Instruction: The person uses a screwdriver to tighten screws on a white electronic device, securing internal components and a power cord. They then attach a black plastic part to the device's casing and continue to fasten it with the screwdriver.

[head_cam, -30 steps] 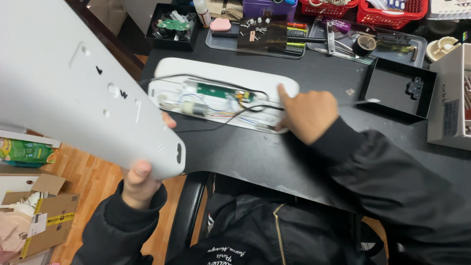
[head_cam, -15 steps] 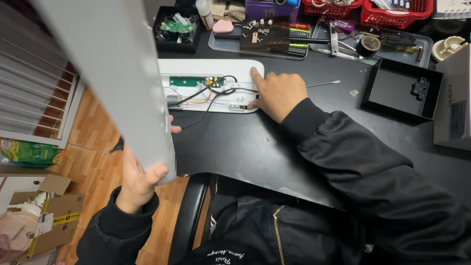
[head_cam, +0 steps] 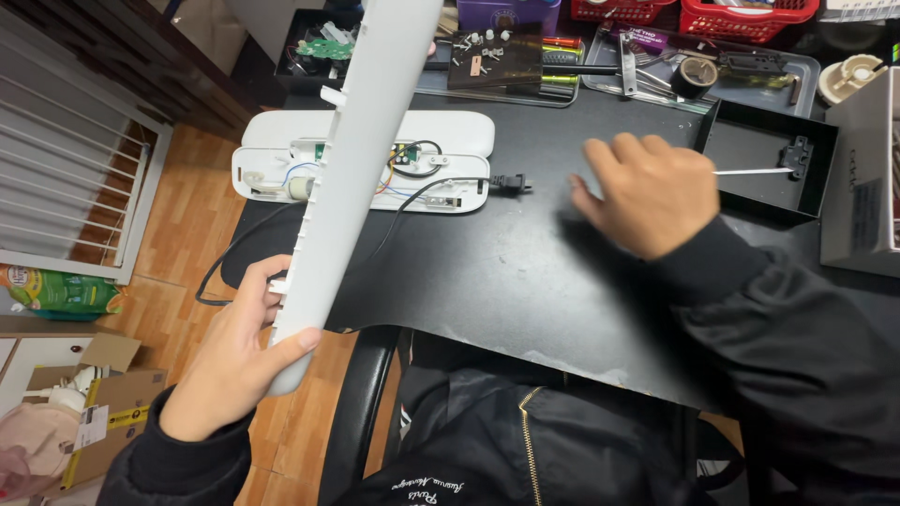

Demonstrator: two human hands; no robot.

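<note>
Cover (head_cam: 361, 159) gripped edge-on in left hand (head_cam: 230, 361), fingers wrapped round it; right hand (head_cam: 647, 192) hovers over desk (head_cam: 525, 281), fingers loosely curled, holding nothing.

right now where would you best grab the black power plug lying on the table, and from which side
Probably by the black plug's moulded body, coming from above with the right hand, which hovers just to its right. It lies flat on the black table, prongs pointing right and cable trailing left toward the opened white housing, so pinch its long sides.
</note>
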